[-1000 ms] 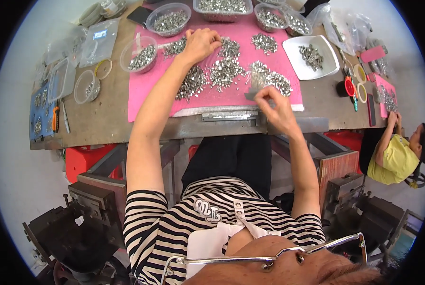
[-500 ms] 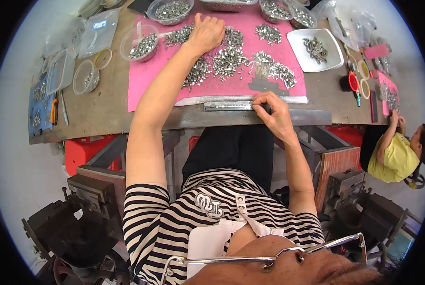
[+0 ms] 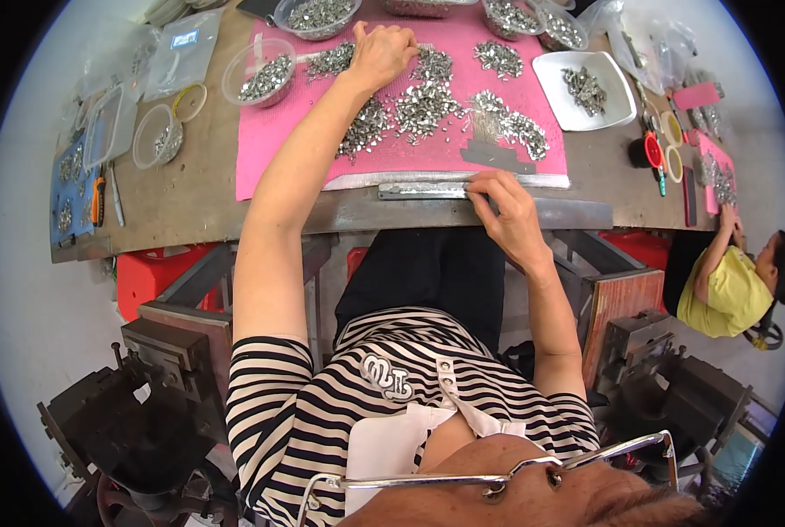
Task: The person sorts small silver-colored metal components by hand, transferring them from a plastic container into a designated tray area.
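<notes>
My left hand (image 3: 382, 54) reaches over the far part of a pink mat (image 3: 274, 158), fingers bent down among small silvery metal pieces. Its fingertips are hidden, so whatever they pinch does not show. Near the table's front edge, my right hand (image 3: 507, 215) has its thumb and forefinger closed across the right end of a narrow metal bar (image 3: 421, 191). Small shiny bits seem to lie along that bar. Loose heaps of metal pieces (image 3: 423, 110) cover the mat between my hands. Flat grey strips (image 3: 498, 156) lie just beyond my right hand.
Clear bowls of metal pieces (image 3: 265, 81) stand around the mat's far side. To the right are a white square dish (image 3: 616, 92), scissors (image 3: 654, 151) and tape rolls (image 3: 673, 164). Plastic tubs (image 3: 157, 139) and hand tools sit left. A co-worker in yellow (image 3: 728, 294) works far right.
My left hand has shifted very slightly to the left over the pieces. My right hand stays at the bar's end, with the bar in nearly the same place.
</notes>
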`<state>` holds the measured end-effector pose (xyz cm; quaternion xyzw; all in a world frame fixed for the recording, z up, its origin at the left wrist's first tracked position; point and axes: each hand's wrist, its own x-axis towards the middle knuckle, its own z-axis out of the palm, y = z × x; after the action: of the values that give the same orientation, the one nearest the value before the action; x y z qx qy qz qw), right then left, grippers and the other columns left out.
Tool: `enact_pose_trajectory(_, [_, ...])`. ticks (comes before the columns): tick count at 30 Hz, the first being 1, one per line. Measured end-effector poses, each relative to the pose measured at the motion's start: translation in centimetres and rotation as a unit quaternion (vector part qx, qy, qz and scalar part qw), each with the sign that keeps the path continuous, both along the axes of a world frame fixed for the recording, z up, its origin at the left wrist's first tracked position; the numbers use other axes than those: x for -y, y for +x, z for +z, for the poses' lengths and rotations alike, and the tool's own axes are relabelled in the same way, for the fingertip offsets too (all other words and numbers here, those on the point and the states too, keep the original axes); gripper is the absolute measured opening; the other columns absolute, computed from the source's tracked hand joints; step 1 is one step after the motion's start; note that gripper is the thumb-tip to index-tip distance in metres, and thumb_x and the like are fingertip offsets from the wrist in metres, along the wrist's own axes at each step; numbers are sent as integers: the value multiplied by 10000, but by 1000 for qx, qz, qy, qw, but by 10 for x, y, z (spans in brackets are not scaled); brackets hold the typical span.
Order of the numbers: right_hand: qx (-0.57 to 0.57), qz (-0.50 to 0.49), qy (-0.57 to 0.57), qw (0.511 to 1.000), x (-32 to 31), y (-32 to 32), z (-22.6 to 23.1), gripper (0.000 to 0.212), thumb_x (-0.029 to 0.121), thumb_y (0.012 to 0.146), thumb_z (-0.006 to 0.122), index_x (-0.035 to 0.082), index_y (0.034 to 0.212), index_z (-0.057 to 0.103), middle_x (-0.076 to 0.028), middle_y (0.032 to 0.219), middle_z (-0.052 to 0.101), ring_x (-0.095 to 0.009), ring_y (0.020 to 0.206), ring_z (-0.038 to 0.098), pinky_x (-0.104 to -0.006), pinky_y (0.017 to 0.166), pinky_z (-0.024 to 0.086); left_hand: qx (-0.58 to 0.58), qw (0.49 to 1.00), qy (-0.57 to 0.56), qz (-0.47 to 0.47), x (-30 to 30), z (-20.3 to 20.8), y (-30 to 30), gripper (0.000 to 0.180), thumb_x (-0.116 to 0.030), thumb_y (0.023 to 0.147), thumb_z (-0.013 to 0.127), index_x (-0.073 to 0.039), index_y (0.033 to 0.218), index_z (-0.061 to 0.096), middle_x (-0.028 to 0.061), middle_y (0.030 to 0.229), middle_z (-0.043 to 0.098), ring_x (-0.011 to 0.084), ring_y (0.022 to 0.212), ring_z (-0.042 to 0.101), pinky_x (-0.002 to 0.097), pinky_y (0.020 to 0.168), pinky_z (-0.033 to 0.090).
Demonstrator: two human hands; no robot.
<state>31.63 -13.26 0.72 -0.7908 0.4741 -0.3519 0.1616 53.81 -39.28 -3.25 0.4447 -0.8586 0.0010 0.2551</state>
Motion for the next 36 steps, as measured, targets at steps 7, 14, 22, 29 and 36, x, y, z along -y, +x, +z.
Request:
enact_pose_trajectory(7, [140, -19, 101, 985, -8, -11, -14, 128, -31, 899, 665, -14, 1021, 700, -106, 1037, 713, -239, 908, 685, -325, 816, 533, -91, 995, 23, -21, -36, 29, 2, 137, -249, 922, 641, -129, 924, 707, 59, 948, 713, 290, 988, 655, 584, 1003, 329])
enact_pose_trajectory(14, [221, -72, 145, 962, -5, -3, -25, 106, 15, 912, 685, -7, 1014, 708, -87, 1005, 705, -180, 874, 650, -291, 786, 516, 12, 976, 63, -208, -162, 21, -11, 75, -187, 910, 678, -131, 953, 655, 31, 901, 616, 226, 961, 595, 529, 1014, 341])
enact_pose_trajectory(22, [192, -76, 102, 973, -6, 0, -31, 110, 21, 916, 695, -4, 1023, 706, -62, 995, 684, -127, 849, 607, -260, 770, 488, 2, 978, 64, -197, -171, 17, -20, 67, -101, 884, 656, -74, 946, 659, 69, 931, 630, 255, 1003, 591, 509, 984, 347])
enact_pose_trajectory(29, [204, -75, 73, 973, -4, 0, -35, 100, 26, 924, 687, -5, 1016, 711, -62, 995, 696, -127, 850, 610, -261, 769, 489, 24, 982, 61, -179, -172, 14, -20, 103, -130, 909, 673, -64, 979, 637, 96, 946, 626, 284, 991, 594, 471, 980, 376])
enact_pose_trajectory(36, [234, -87, 86, 965, -5, 2, -35, 85, 26, 910, 691, 6, 990, 711, -85, 961, 711, -190, 849, 633, -309, 777, 503, 38, 983, 56, -173, -173, 19, -22, 97, -116, 909, 673, -62, 979, 634, 103, 945, 631, 301, 964, 607, 463, 948, 393])
